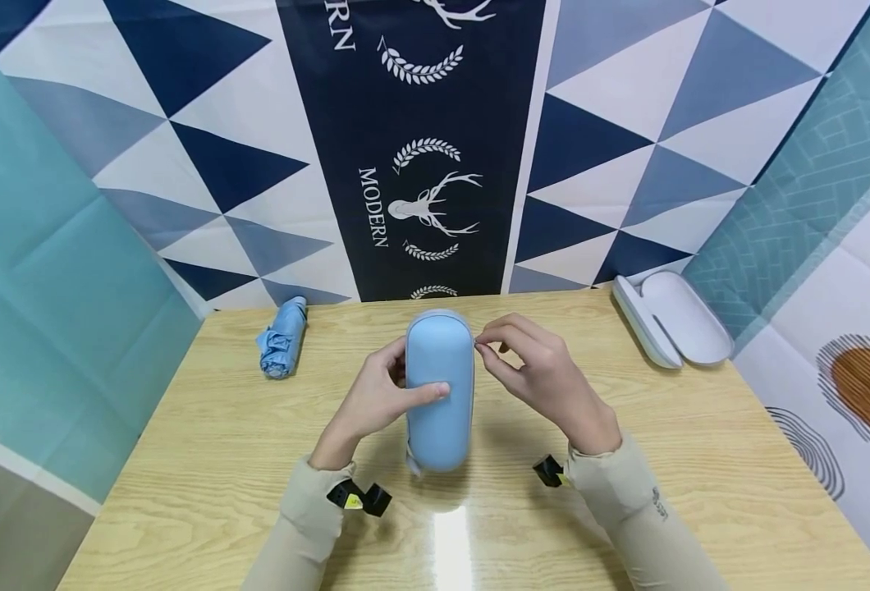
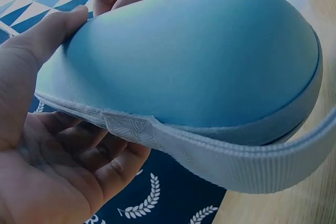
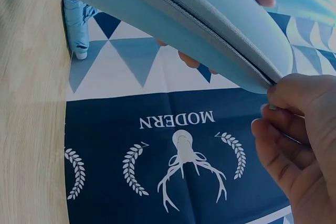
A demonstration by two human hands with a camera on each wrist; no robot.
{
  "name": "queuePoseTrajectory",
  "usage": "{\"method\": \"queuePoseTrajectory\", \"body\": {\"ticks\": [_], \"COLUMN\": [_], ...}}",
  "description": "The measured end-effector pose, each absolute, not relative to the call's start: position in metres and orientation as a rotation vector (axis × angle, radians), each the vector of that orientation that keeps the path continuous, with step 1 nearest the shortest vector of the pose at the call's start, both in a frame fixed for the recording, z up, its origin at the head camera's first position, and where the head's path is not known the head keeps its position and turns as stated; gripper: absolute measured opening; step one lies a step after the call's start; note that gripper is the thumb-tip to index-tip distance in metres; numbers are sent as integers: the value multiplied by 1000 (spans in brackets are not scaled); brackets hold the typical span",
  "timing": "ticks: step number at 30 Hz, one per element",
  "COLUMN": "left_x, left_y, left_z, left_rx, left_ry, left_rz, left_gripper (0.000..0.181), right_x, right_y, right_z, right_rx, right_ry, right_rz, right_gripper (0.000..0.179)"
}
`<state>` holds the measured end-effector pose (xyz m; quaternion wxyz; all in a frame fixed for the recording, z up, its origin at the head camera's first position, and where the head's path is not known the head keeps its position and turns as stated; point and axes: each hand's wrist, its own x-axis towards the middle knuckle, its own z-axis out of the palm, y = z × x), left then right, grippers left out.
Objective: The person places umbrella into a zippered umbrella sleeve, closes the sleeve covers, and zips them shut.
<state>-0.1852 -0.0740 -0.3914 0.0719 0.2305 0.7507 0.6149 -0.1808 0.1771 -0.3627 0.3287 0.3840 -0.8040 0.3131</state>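
Note:
A light blue zippered case point(image 1: 440, 394) is held up over the table. My left hand point(image 1: 383, 394) grips it from the left side, thumb across its front and fingers behind. My right hand point(image 1: 534, 365) is at the case's upper right edge, thumb and forefinger pinching at the zipper; the pull itself is mostly hidden by the fingers. In the right wrist view the zipper seam point(image 3: 210, 32) shows a dark gap along the side leading to those fingertips. A grey fabric strap point(image 2: 247, 166) loops off the case's end in the left wrist view.
A folded blue umbrella point(image 1: 283, 336) lies at the table's back left. At the back right stands an open white hard-shell case point(image 1: 689, 316), lid beside base. Patterned cloth point(image 1: 435, 148) hangs along the table's back edge, with more panels at both sides.

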Motion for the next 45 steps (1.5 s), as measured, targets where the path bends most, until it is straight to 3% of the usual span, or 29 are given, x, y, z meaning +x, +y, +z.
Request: {"method": "queuePoseTrajectory", "body": {"ticks": [22,45], "left_x": [-186,-185], "left_y": [-72,-72], "left_z": [-393,-391], "left_rx": [593,593], "left_ry": [2258,2277], "left_rz": [1801,1784], "left_gripper": [60,62], "right_x": [-183,-184], "right_y": [179,179], "right_z": [-367,-366], "right_rx": [982,1011], "right_ry": [-2139,-2158], "right_rz": [863,890], "right_gripper": [4,11]}}
